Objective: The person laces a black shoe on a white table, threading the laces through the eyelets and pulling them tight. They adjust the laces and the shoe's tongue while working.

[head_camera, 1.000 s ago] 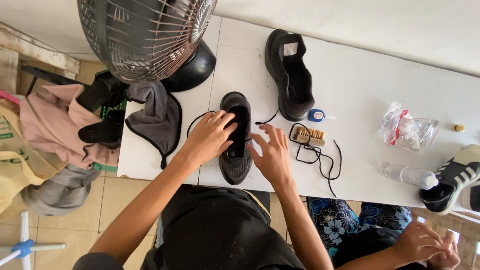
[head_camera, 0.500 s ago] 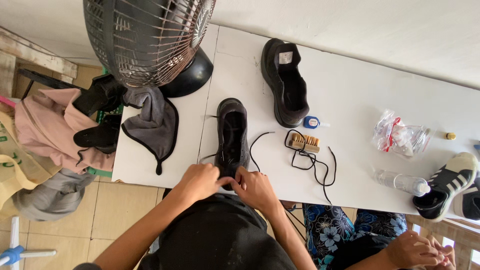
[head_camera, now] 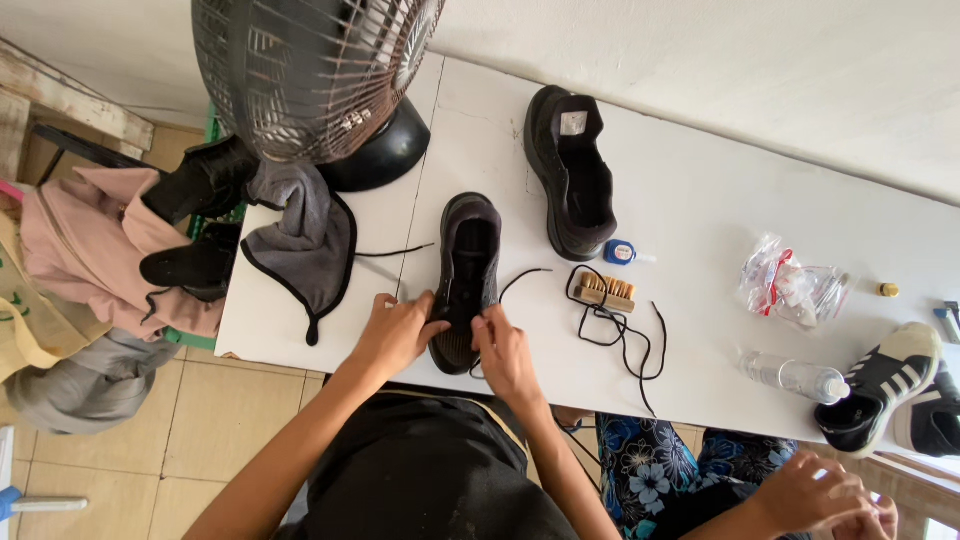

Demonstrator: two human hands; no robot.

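Note:
A black shoe (head_camera: pixel 468 262) lies on the white table (head_camera: pixel 700 210), toe end toward me. My left hand (head_camera: pixel 395 330) grips its near left side. My right hand (head_camera: pixel 500 345) pinches at the near right edge of the same shoe, where a black lace (head_camera: pixel 520 281) trails off to the right. Another lace end (head_camera: pixel 392 251) runs left from the shoe. A second black shoe (head_camera: pixel 572 175) lies farther back on the table.
A fan (head_camera: pixel 315 70) stands at the back left, with a grey cloth (head_camera: pixel 305 245) draped by it. A small brush (head_camera: pixel 603 290), a loose black lace (head_camera: pixel 625 335), a plastic bag (head_camera: pixel 795 285), a bottle (head_camera: pixel 795 377) and striped sneakers (head_camera: pixel 885 385) lie to the right. Another person's hands (head_camera: pixel 825 500) work at lower right.
Both hands came back from the middle of the shoe to its near end. The laces now trail out to both sides of the shoe.

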